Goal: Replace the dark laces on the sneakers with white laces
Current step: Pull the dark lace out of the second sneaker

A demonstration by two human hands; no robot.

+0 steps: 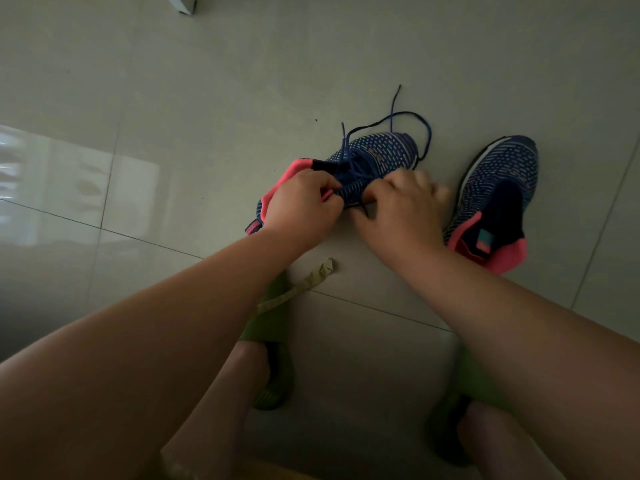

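Two blue knit sneakers with pink collars lie on the tiled floor. The left sneaker (pixel 377 152) carries a dark blue lace (pixel 412 116), loosened, its ends looping past the toe. My left hand (pixel 303 206) grips the sneaker's upper by the tongue. My right hand (pixel 401 206) pinches the lace at the eyelets on the other side, fingers curled. The right sneaker (pixel 498 188) lies beside it with no lace showing. No white lace can be made out.
A pale crumpled strip (pixel 311 280) lies on the floor between my forearms. My feet in green slippers (pixel 270 375) rest near the bottom of view. A white object's corner (pixel 181 3) stands at the top left. Glossy floor tiles (pixel 104 185) surround everything.
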